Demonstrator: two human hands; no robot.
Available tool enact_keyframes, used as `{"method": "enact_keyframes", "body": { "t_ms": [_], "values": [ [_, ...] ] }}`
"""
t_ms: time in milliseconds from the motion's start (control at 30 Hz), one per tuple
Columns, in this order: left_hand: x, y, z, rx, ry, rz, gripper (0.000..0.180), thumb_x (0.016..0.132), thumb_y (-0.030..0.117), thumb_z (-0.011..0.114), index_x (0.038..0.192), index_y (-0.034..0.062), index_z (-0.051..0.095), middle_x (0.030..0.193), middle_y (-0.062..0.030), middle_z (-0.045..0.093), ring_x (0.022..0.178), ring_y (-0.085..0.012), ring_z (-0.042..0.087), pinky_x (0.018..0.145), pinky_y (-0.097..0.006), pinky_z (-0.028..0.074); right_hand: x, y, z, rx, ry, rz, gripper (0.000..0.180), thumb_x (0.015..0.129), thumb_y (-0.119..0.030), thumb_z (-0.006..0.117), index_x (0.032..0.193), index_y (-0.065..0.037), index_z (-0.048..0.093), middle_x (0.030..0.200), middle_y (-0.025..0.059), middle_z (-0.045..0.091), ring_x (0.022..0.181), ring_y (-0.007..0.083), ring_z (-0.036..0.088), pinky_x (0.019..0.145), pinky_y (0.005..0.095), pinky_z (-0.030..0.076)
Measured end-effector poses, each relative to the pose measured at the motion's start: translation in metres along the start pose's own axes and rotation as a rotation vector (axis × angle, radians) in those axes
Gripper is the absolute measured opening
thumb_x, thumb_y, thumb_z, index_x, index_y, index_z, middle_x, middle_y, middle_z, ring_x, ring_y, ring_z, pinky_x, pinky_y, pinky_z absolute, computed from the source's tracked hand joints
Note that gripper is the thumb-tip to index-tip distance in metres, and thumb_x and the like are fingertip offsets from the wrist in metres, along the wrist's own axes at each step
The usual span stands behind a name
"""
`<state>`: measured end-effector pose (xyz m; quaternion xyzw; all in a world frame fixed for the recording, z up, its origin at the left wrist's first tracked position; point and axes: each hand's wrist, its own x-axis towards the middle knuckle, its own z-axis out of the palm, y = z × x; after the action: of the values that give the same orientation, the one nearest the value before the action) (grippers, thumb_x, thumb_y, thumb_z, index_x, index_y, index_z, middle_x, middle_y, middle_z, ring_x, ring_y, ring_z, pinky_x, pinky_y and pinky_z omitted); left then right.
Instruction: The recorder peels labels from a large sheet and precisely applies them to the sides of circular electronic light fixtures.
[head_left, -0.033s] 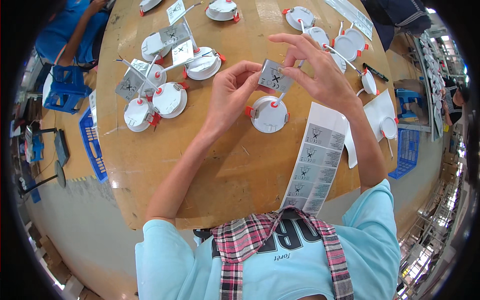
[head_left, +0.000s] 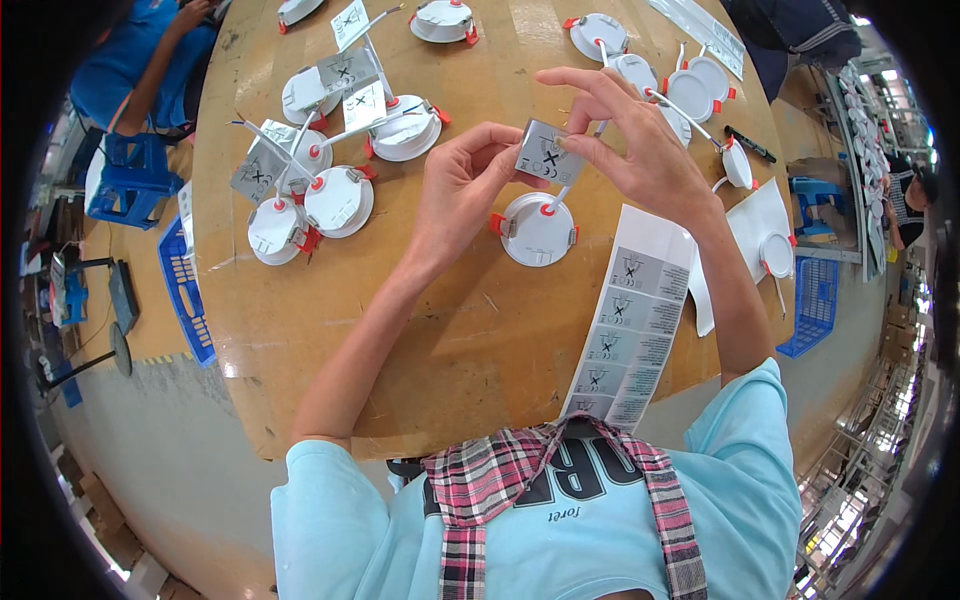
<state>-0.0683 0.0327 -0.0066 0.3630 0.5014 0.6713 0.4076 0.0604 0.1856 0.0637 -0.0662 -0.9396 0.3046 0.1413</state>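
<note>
A silver-grey printed label is held up over the table between my two hands. My left hand pinches its left edge between thumb and fingers. At the label's right upper edge, the thumb and a finger of my right hand close on it, the other fingers raised. A white cable passes behind the label, seemingly wrapped by it, from a round white downlight with red-tipped spring clips, lying on the table just below. To the right, a strip of backing paper with several grey labels hangs over the table's near edge.
Several labelled downlights stand at the left of the wooden table. More downlights lie at the far right, near a black marker. Blue crates flank the table. Another person's arm shows at the far left.
</note>
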Motion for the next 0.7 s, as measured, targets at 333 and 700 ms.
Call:
{"method": "enact_keyframes", "body": {
  "t_ms": [333,700],
  "values": [
    [0.0006,0.0006,0.0007,0.018,0.004,0.013,0.02,0.097,0.013,0.055,0.106,-0.0042,0.061,0.092,-0.0104,0.07,0.081,-0.0156,0.069,0.076,-0.028,0.055,0.0003,0.0022,0.0007,0.014,0.021,-0.004,0.053,0.083,-0.003,0.063,0.133,-0.01,0.049,0.077,0.0032,0.055,0.092,0.0209,0.054,0.092,0.0369,0.04],
    [-0.0001,0.0008,0.002,0.011,-0.01,0.027,0.019,0.098,0.012,0.054,0.107,-0.0032,0.061,0.092,-0.0096,0.07,0.081,-0.0145,0.069,0.075,-0.027,0.055,0.0001,0.0022,0.0019,-0.006,0.031,-0.016,0.053,0.082,-0.005,0.063,0.133,-0.009,0.048,0.074,0.0036,0.054,0.092,0.0208,0.055,0.094,0.0375,0.039]
  ]
}}
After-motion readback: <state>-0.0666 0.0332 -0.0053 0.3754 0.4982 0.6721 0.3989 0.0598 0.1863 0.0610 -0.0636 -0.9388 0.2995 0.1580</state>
